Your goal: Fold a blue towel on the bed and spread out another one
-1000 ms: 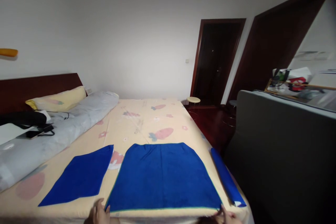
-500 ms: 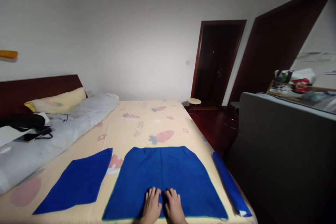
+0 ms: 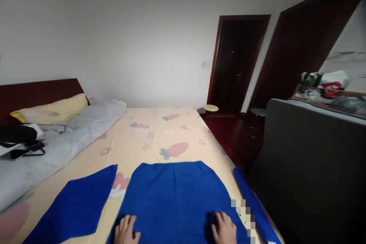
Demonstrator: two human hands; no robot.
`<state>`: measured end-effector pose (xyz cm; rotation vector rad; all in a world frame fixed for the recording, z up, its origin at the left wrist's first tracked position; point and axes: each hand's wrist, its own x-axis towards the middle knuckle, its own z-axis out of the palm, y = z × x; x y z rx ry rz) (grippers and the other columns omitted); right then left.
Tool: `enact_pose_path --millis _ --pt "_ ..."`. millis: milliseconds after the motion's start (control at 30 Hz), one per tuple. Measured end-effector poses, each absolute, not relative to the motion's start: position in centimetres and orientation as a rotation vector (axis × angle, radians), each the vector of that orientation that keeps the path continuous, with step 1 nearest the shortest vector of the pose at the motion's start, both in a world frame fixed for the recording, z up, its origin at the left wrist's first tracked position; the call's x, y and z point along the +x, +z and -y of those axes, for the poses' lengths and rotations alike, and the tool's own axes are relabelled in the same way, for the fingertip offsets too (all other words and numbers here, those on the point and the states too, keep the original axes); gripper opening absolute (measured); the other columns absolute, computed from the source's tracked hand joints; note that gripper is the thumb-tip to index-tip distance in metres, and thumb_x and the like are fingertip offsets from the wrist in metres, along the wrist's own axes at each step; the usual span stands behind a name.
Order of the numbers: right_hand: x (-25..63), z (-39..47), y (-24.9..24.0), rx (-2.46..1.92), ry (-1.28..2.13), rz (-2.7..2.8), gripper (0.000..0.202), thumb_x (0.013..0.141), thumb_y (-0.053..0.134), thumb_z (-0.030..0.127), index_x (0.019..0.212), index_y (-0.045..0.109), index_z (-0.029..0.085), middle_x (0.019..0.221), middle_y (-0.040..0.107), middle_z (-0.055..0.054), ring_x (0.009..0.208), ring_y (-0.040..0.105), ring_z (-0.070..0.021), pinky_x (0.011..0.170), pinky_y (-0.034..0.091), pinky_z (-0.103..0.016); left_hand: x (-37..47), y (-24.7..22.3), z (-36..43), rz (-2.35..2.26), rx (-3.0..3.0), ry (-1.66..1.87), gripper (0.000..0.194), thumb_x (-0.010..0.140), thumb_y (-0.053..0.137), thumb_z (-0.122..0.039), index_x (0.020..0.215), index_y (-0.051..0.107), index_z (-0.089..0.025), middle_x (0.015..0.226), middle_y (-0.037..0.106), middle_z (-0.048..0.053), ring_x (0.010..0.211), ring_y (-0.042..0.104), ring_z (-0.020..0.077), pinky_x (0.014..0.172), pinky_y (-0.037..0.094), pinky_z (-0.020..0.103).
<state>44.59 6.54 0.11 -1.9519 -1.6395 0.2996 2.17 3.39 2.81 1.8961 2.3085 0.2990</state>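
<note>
A large blue cloth [image 3: 174, 198] lies spread on the patterned bed sheet, with a faint crease down its middle. My left hand [image 3: 126, 230] rests at its near left edge, fingers slightly bent and the thumb apart. On the right part of the cloth, my right hand [image 3: 224, 228] touches down with bent, parted fingers. Neither hand shows anything held. A smaller blue cloth [image 3: 76, 207] lies flat to the left. Along the right bed edge is a narrow, folded or rolled blue cloth [image 3: 254, 206], beside a pixelated patch.
The bed sheet [image 3: 154, 129] stretches ahead to the wall. A grey quilt [image 3: 77, 133], a yellow pillow [image 3: 54, 109] and dark items lie at left. A dark grey panel [image 3: 309, 171] stands close at right; a stool [image 3: 211, 108] is near the doorway.
My hands have moved apart from the cloth's middle, the left one to its left edge and the right one rightward. The view has shifted slightly, while the cloths stay in place.
</note>
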Motion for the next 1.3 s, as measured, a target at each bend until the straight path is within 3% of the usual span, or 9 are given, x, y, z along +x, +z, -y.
enact_pose_path --millis 133,233,467,567,667,833,1033,1167,1300 --pt "34.0 -9.7 3.0 -1.731 0.415 1.998 0.053 0.072 0.046 0.02 0.123 0.057 0.028 0.137 0.054 -0.008 0.127 0.045 -0.0274 0.106 0.032 -0.046 13.0 4.0 -8.2 -2.035 2.051 0.399 0.071 0.067 0.046 -0.016 0.137 0.044 -0.029 0.146 0.047 0.002 0.139 0.033 0.0207 0.113 0.023 0.037" --pt "30.7 -10.9 3.6 -1.675 0.503 2.145 0.061 0.071 0.044 0.017 0.13 0.05 0.031 0.144 0.048 -0.004 0.132 0.041 -0.0253 0.11 0.027 -0.047 16.7 3.4 -10.4 -1.897 2.051 0.352 0.073 0.071 0.046 -0.021 0.142 0.035 -0.033 0.154 0.035 -0.002 0.144 0.023 0.0198 0.117 0.016 0.04" --pt "43.5 -9.3 0.5 -2.022 0.157 1.903 0.046 0.081 0.039 0.036 0.122 0.057 0.023 0.129 0.059 -0.011 0.119 0.052 -0.0292 0.098 0.038 -0.048 4.9 2.1 -7.0 -2.35 1.941 0.211 0.056 0.083 0.035 -0.03 0.137 0.046 -0.023 0.145 0.049 0.007 0.136 0.04 0.0219 0.109 0.031 0.042" --pt "49.9 -8.0 -1.2 -2.166 0.094 1.773 0.051 0.081 0.036 0.045 0.122 0.057 0.022 0.13 0.058 -0.013 0.121 0.051 -0.031 0.097 0.04 -0.05 -2.1 1.9 -4.2 -2.448 1.897 0.168 0.053 0.084 0.034 -0.034 0.134 0.048 -0.027 0.143 0.052 0.004 0.133 0.044 0.021 0.106 0.035 0.042" --pt "51.3 -8.1 -1.7 -2.26 0.088 1.695 0.051 0.079 0.036 0.042 0.12 0.058 0.02 0.129 0.058 -0.016 0.119 0.053 -0.0325 0.094 0.043 -0.05 -5.2 2.1 -2.9 -2.444 1.888 0.1 0.049 0.083 0.036 -0.032 0.129 0.053 -0.032 0.14 0.055 0.0 0.132 0.046 0.0204 0.106 0.036 0.043" --pt "42.1 -11.2 0.6 -2.024 0.192 1.855 0.05 0.077 0.039 0.028 0.122 0.057 0.016 0.133 0.056 -0.015 0.123 0.051 -0.0285 0.101 0.04 -0.043 0.9 3.8 -6.0 -2.313 2.046 0.25 0.053 0.083 0.035 -0.026 0.134 0.05 -0.026 0.143 0.052 0.002 0.135 0.043 0.0188 0.11 0.034 0.04" --pt "29.5 -14.4 2.9 -1.474 0.545 2.215 0.056 0.08 0.041 0.024 0.135 0.045 0.027 0.145 0.047 -0.005 0.133 0.042 -0.0219 0.11 0.032 -0.041 13.5 4.5 -13.0 -1.839 2.226 0.305 0.068 0.079 0.037 -0.016 0.146 0.029 -0.027 0.156 0.032 -0.003 0.144 0.025 0.0149 0.118 0.025 0.038" --pt "32.0 -17.0 2.9 -1.548 0.501 2.277 0.048 0.084 0.043 0.037 0.132 0.048 0.033 0.144 0.049 -0.005 0.132 0.042 -0.0259 0.11 0.029 -0.052 12.3 3.2 -15.7 -1.918 2.181 0.235 0.055 0.09 0.029 -0.033 0.145 0.029 -0.031 0.157 0.027 -0.003 0.145 0.024 0.0181 0.118 0.024 0.045" --pt "41.3 -19.7 2.6 -1.953 0.313 2.03 0.051 0.087 0.033 0.048 0.13 0.051 0.027 0.144 0.048 -0.01 0.133 0.04 -0.0296 0.106 0.028 -0.058 3.9 2.4 -17.3 -2.33 1.999 0.169 0.056 0.091 0.027 -0.043 0.145 0.028 -0.028 0.157 0.025 0.001 0.146 0.022 0.021 0.116 0.023 0.049"
